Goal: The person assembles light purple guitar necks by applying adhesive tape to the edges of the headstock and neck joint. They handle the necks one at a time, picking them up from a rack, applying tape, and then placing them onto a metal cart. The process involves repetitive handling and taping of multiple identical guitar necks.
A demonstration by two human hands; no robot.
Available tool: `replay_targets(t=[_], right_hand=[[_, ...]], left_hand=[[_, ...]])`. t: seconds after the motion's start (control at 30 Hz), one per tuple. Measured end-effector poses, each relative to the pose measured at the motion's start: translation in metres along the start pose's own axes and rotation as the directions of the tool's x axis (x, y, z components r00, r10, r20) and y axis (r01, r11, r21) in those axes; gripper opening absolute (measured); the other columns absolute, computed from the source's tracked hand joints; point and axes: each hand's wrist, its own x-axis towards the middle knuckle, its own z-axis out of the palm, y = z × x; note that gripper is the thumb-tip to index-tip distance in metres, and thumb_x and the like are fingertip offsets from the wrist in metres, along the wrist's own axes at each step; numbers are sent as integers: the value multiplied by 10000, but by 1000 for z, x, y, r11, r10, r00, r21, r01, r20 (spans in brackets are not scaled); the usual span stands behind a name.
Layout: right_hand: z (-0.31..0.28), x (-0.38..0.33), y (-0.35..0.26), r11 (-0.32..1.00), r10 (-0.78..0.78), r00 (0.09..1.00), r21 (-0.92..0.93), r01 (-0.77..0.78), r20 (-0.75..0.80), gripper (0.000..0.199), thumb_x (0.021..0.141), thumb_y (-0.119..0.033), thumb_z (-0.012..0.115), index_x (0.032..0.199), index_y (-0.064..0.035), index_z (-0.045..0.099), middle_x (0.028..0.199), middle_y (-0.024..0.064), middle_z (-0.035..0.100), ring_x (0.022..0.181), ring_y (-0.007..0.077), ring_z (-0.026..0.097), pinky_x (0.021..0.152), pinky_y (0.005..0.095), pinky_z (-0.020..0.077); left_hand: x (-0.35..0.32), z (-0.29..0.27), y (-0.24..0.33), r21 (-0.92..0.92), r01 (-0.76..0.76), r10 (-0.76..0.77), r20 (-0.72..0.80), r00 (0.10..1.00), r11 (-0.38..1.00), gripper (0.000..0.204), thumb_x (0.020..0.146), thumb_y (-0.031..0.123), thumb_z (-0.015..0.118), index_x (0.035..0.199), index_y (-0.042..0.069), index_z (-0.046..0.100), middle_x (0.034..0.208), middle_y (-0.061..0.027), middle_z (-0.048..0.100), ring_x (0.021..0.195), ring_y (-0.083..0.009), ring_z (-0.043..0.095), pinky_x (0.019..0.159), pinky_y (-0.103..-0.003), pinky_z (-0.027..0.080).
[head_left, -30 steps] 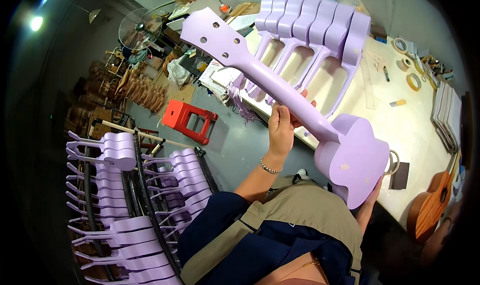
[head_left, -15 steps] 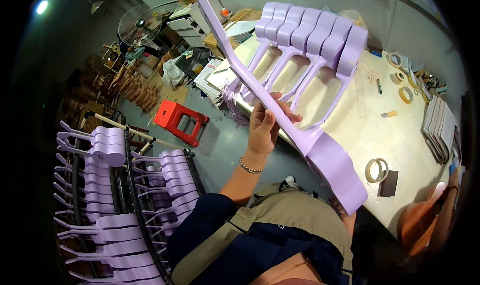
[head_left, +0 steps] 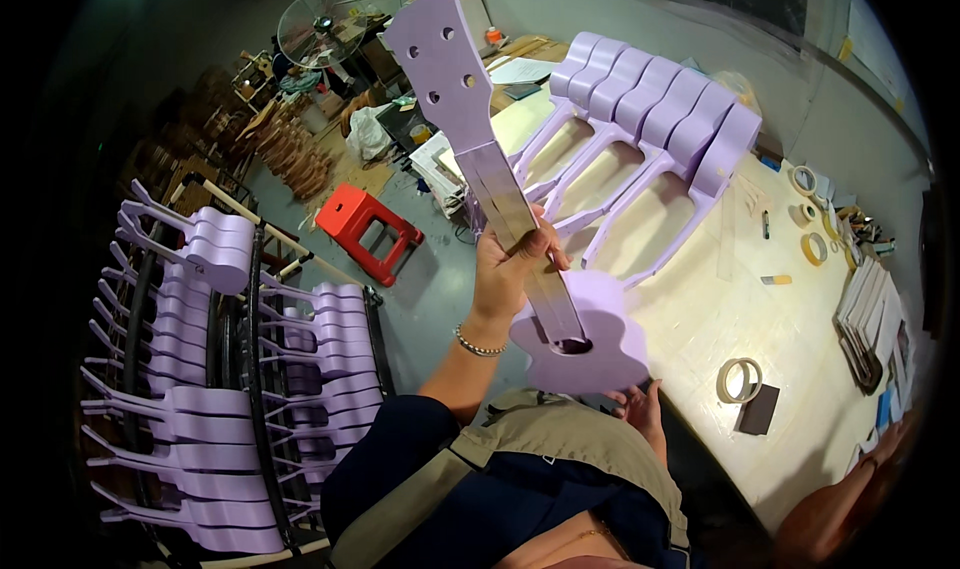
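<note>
A lilac ukulele (head_left: 588,314) hangs tilted in front of me, its front showing. Its headstock (head_left: 440,59) has several holes and no pegs; bare wood shows along the neck, and the round sound hole is dark. My left hand (head_left: 510,264) is closed round the neck, near the body, with the thumb over the front. At the lower rim of the body, my right hand (head_left: 645,419) has its fingers apart; the fingertips are close to the edge, and I cannot tell whether they touch it.
Several lilac ukuleles (head_left: 650,94) stand in a row on the pale worktable (head_left: 690,319). Tape rolls (head_left: 740,380), a dark rectangular block (head_left: 759,410) and stacked papers (head_left: 858,314) lie to the right. More ukuleles (head_left: 215,429) hang on a black rack at left. A red stool (head_left: 368,231) stands beyond.
The ukulele has turned from its side to its front, and its body has swung left and up. My left hand keeps the neck; my right hand now shows below the body.
</note>
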Motion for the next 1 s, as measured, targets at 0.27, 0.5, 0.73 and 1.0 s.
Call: replay_targets(t=[0.27,0.5,0.73,1.0], right_hand=[[17,-6,-2,994,-9,997,-112,1,-75,912,782,-733,28,1355,-75,292,1129,171,551,441,157,341,413,251,319],[23,-6,-7,985,-9,994,-173,-10,-110,912,789,-725,25,1335,-63,335,1149,163,550,459,152,368,427,256,343],[26,0,-10,973,-9,996,-229,-12,-89,900,799,-717,43,1326,-55,350,1163,162,547,471,145,394,437,256,360],[24,1,-13,968,-26,996,-250,4,-84,908,794,-720,45,1327,-50,348,1162,159,547,484,144,430,441,252,368]], left_hand=[[-9,-20,24,465,-63,169,-191,967,883,322,843,114,612,1092,-40,479,754,-49,555,604,-135,555,575,-250,458],[-13,-30,30,558,-53,212,-224,951,828,315,851,92,596,1103,-34,453,762,-53,545,601,-136,546,566,-259,465],[-15,-33,35,510,-38,167,-210,963,859,307,847,78,595,1097,-41,464,745,-53,539,590,-143,551,554,-266,465],[-19,-29,28,444,-19,90,-139,986,896,291,841,103,613,1071,-26,489,748,-46,542,602,-133,554,531,-254,459]])
